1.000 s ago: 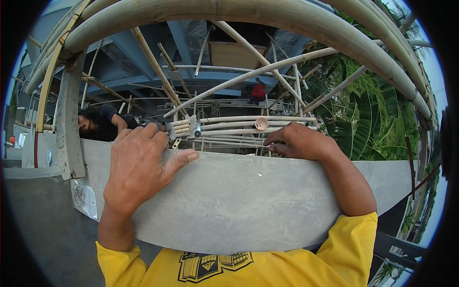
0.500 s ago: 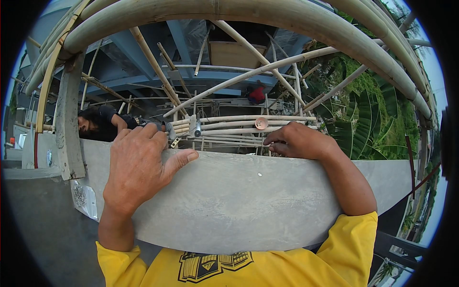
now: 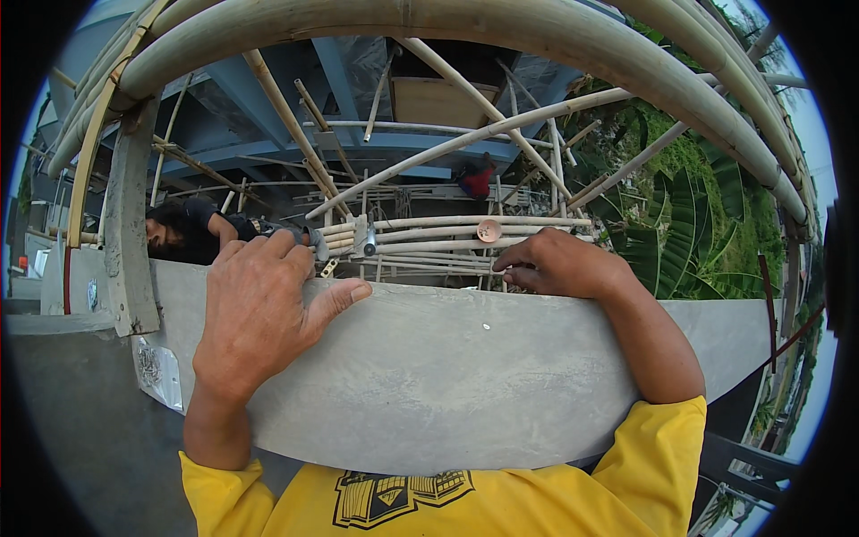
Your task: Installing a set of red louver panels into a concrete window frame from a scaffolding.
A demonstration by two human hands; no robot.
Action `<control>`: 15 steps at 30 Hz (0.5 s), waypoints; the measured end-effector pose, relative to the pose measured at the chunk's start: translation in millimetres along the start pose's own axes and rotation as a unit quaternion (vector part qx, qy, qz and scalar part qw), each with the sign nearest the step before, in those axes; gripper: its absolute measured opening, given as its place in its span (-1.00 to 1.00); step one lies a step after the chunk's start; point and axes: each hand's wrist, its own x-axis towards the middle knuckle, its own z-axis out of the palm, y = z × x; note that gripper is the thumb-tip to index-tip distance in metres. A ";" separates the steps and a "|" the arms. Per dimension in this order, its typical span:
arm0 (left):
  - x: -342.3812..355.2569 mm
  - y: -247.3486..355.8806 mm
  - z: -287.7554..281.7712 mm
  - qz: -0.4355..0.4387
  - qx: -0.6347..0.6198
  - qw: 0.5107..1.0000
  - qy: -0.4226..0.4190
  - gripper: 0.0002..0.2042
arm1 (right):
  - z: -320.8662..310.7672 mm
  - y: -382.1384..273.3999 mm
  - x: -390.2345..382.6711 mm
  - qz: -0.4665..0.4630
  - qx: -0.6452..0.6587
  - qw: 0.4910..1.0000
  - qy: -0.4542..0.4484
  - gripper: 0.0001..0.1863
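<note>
My left hand (image 3: pixel 259 313) lies on the far edge of a smooth grey concrete ledge (image 3: pixel 429 385). Its fingers bend over the edge, tips hidden, and the thumb stretches out to the right. Beside those fingers is a small metal piece with holes (image 3: pixel 329 268), and a silver cylindrical thing (image 3: pixel 369 242) sits a little beyond. My right hand (image 3: pixel 568 264) rests at the same edge farther right, wrist bent, fingers loosely curved and slightly apart, nothing visible in them. Past the edge, between both hands, a round pinkish bowl (image 3: pixel 489 230) with small bits inside stands on bamboo poles (image 3: pixel 429 245).
A co-worker in a dark shirt (image 3: pixel 199 220) is close beyond my left hand. Farther below is a person in red (image 3: pixel 475 182). A thick bamboo rail (image 3: pixel 403 20) arches across the top. A concrete post (image 3: pixel 134 224) and a clear bag of small metal pieces (image 3: pixel 159 371) are at left.
Both my hands stay where they were. The person in red far below has shifted slightly.
</note>
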 end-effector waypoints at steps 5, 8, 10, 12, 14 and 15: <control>0.4 -0.1 -0.8 -0.004 -0.002 1.000 -0.003 -0.41 | -0.2 -0.8 0.6 0.002 0.001 1.000 0.001 -0.73; 0.7 -0.8 0.1 -0.001 -0.002 1.000 -0.001 -0.41 | -1.4 -2.3 0.2 0.007 -0.001 1.000 -0.002 -0.73; 0.5 -0.9 0.6 0.003 0.000 1.000 0.002 -0.41 | -1.6 -2.0 -0.3 0.007 -0.006 1.000 -0.003 -0.73; 0.5 -0.5 0.2 -0.003 -0.003 1.000 -0.001 -0.40 | -0.7 -1.1 0.1 0.006 -0.004 1.000 -0.001 -0.73; 0.6 0.2 -0.7 -0.005 -0.006 1.000 -0.003 -0.40 | 0.4 0.8 0.4 0.005 -0.002 1.000 0.001 -0.73; 0.4 0.5 -1.0 -0.008 -0.008 1.000 -0.004 -0.39 | 0.5 0.8 0.6 0.001 -0.001 1.000 0.001 -0.73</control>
